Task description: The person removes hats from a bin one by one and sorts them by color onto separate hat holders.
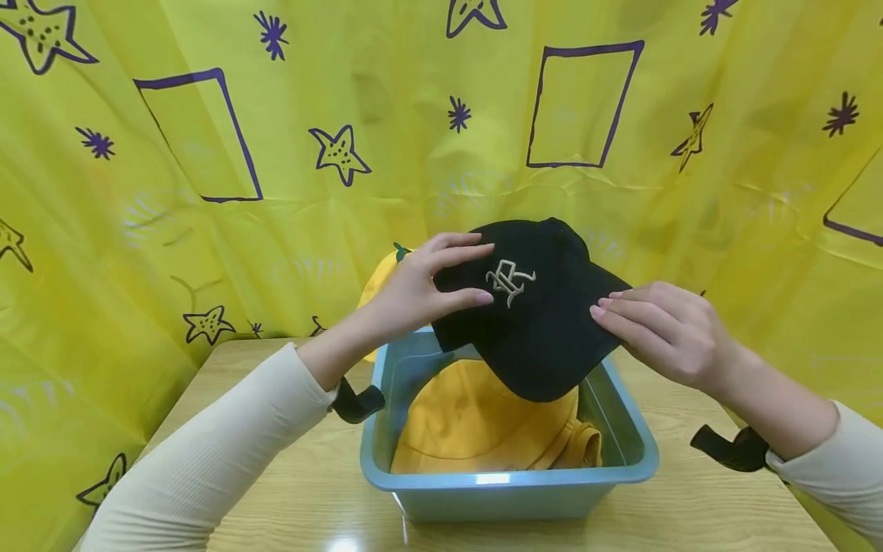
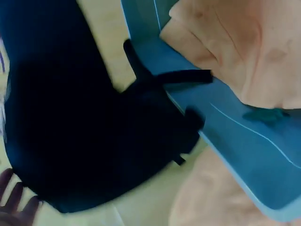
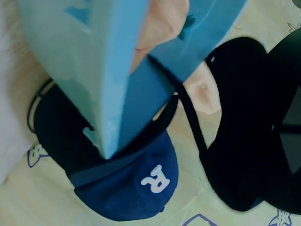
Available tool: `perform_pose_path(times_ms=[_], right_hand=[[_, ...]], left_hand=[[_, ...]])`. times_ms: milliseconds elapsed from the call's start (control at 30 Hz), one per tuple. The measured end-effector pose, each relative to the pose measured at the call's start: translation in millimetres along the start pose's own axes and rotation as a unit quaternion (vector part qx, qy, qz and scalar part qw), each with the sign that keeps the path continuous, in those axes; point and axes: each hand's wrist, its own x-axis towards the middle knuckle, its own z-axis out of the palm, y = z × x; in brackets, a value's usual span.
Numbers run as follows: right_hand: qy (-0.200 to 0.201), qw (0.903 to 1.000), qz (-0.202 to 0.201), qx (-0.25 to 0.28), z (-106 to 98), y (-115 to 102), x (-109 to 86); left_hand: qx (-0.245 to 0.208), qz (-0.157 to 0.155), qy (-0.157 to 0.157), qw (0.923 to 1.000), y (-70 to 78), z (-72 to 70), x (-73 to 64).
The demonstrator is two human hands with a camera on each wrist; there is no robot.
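Observation:
A black baseball cap (image 1: 538, 345) with a pale embroidered emblem is held up over a blue plastic bin (image 1: 507, 502), its brim angled down to the right. My right hand (image 1: 665, 333) pinches the brim edge, fingertips on top and the thumb hidden beneath. At the crown's left side, my left hand (image 1: 431, 280) has its fingers and thumb spread apart, touching the front around the emblem. The left wrist view shows the cap's dark underside with its back strap (image 2: 183, 76) sticking out. Inside the bin lies a yellow brimmed hat (image 1: 462, 414).
Another yellow hat (image 1: 379, 282) with a green leaf tip stands behind the bin's left corner. A navy cap (image 3: 124, 193) with a white R sits beyond the bin in the right wrist view. Behind the wooden table (image 1: 303, 475) hangs a yellow patterned curtain (image 1: 407, 69).

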Motion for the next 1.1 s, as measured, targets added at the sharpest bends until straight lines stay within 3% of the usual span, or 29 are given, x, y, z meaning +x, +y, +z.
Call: perform_pose_path(times_ms=[100, 167, 233, 400, 633, 767, 933, 1100], right_hand=[[0.020, 0.9989, 0.020, -0.037, 4.5, 2.3, 3.5], [0.023, 0.9969, 0.036, -0.067, 6.4, 4.1, 4.0], [0.018, 0.9939, 0.052, -0.095, 8.4, 6.9, 3.3], [-0.005, 0.9873, 0.076, -0.139, 14.0, 22.4, 3.2], [-0.025, 0.9758, 0.123, -0.179, 16.3, 54.5, -5.4], [-0.036, 0.9660, 0.140, -0.214, 17.3, 73.8, -15.7], [-0.055, 0.9518, 0.157, -0.257, 25.0, 95.7, -29.5], [-0.111, 0.9382, 0.169, -0.281, 34.3, 106.6, -50.8]], left_hand=[[0.008, 0.103, -0.013, 0.9945, 8.0, 13.6, 1.4], [0.025, 0.144, -0.031, 0.9888, 13.6, 21.6, 2.5], [0.074, 0.162, -0.035, 0.9834, 18.1, 28.9, 4.7], [0.212, 0.138, -0.011, 0.9675, 28.2, 38.7, 18.8], [0.294, 0.113, 0.011, 0.9489, 32.2, 37.1, 53.8], [0.303, 0.091, 0.016, 0.9485, 28.7, 36.0, 73.9], [0.294, 0.047, 0.021, 0.9543, 17.9, 38.1, 95.5], [0.315, -0.013, 0.012, 0.9490, -1.3, 51.7, 111.2]])
